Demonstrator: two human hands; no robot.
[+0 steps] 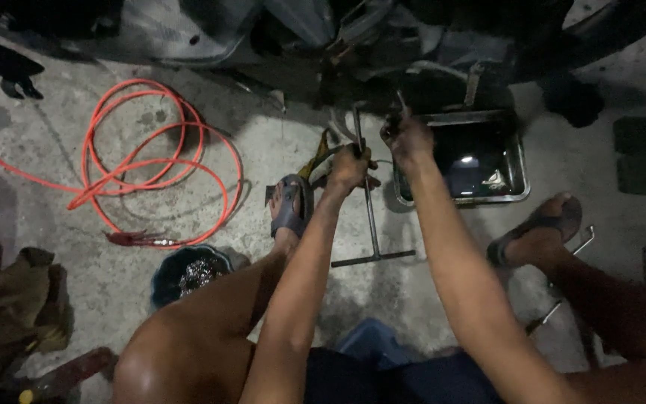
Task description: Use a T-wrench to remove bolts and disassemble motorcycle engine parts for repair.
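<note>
— T-handle wrench [368, 213], was that what the person was working with?

— Yes. I stood right behind. Nearest me was the blue stool [371, 340] they sat on, bare knees spread wide. Just off the left knee sat a dark bowl [188, 271] of small greasy bits. The wrench's crossbar lay low between the sandalled feet, and its shaft ran up and away toward the vehicle.

— And the hands?

— The left hand [349, 166] was wrapped tight around the upper shaft. The right hand [410, 138] was further up, at the dark underside of the vehicle [278, 37]. Its fingers looked curled, but I couldn't tell whether it gripped anything or only steadied the tip.

— So what stage was it?

— I'd judge the wrench was being seated on a fitting under there, with no turning yet. A steel drain pan [521, 161] with dark liquid in it stood just beside the right hand, below the engine. Turning the wrench would have called for the tip square on the fitting and a hand moved down to the crossbar.

— Anything else about?

— An orange air hose [151, 150] coiled on the concrete, well off to the left.
</note>
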